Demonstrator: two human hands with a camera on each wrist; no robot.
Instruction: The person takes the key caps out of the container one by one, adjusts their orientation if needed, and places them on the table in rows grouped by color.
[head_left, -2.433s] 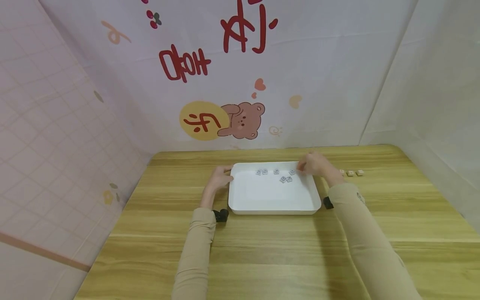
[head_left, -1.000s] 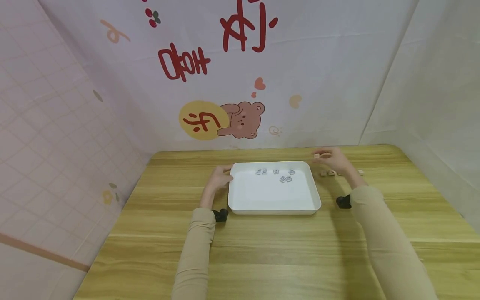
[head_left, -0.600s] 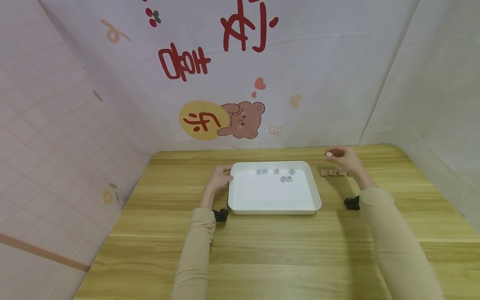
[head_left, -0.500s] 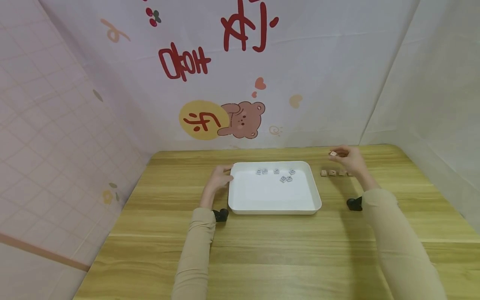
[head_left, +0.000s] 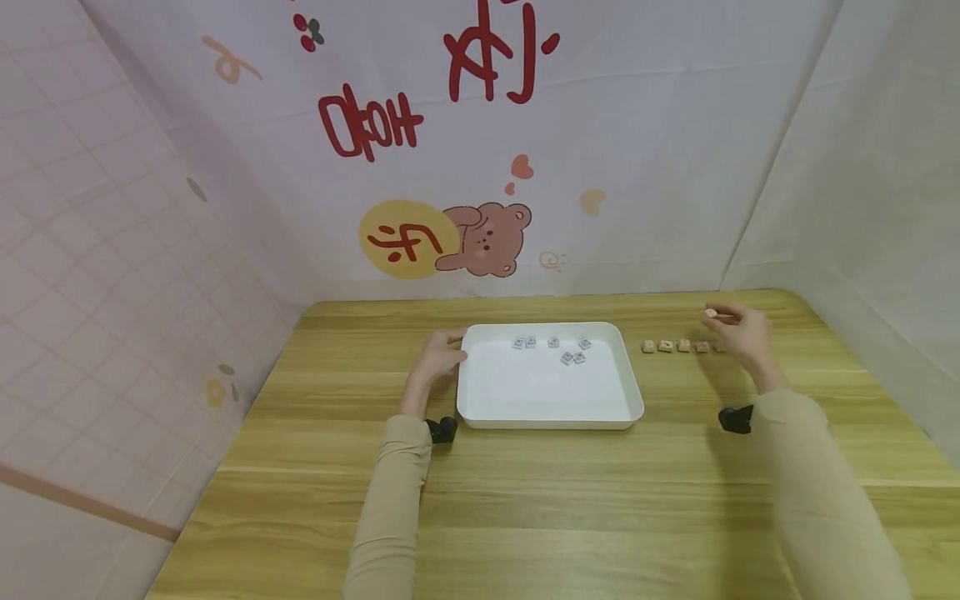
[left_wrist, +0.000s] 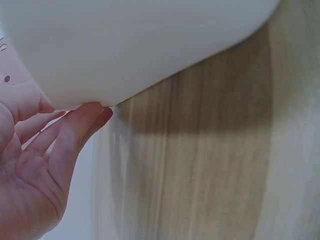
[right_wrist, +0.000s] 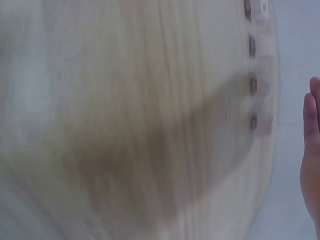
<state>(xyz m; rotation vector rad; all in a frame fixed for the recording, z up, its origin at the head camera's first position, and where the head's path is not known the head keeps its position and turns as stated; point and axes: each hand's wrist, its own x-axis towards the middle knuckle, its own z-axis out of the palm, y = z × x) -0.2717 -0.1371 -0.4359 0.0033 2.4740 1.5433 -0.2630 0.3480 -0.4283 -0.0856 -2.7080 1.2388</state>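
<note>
My left hand point(head_left: 438, 357) holds the left edge of a shallow white tray point(head_left: 551, 423) near its far corner; in the left wrist view, thumb and fingers meet the tray's rim. Inside the tray lie several small grey-white square pieces point(head_left: 552, 342) with dark marks, mostly along the far side. My right hand point(head_left: 746, 332) pinches a small cream square block point(head_left: 711, 313), raised above the right end of a row of similar blocks point(head_left: 666, 346) on the table. In the right wrist view only part of the hand point(right_wrist: 311, 155) shows, and the held block is out of sight.
The wood-grain table point(head_left: 525, 517) ends at a white cloth wall point(head_left: 645, 150) close behind the tray and row. The row stands right of the tray with a small gap between. A black wrist camera point(head_left: 737, 419) sits under the right forearm.
My right hand has gone from the tray's far right corner, out over the row and rightward, carrying a cream block. The left hand and tray have stayed put.
</note>
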